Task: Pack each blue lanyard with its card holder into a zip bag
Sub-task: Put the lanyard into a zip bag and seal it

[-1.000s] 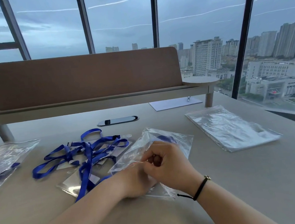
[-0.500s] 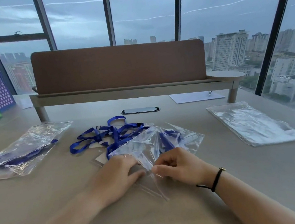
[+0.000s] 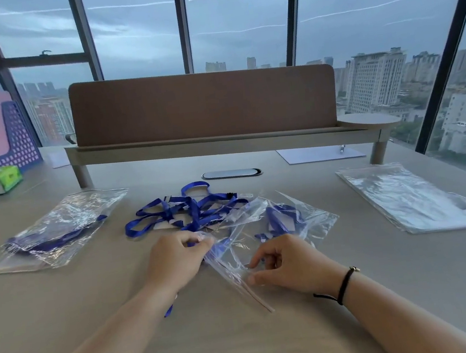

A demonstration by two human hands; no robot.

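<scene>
1. Bare table (image 3: 247, 347) is seen nearest, between the forearms.
2. Zip bag (image 3: 276, 226), with a blue lanyard (image 3: 281, 220) inside, is pinched along its open edge by left hand (image 3: 177, 259) and right hand (image 3: 286, 263).
3. Loose lanyards (image 3: 183, 211) are piled just beyond; filled bags (image 3: 54, 233) lie left, empty bags (image 3: 414, 201) right.

Clear plastic zip bag (image 3: 287, 222) lies crumpled mid-table, a blue ribbon lanyard (image 3: 282, 220) inside; loose tangled blue lanyards with clear card holders (image 3: 183, 211) sit just behind.
</scene>
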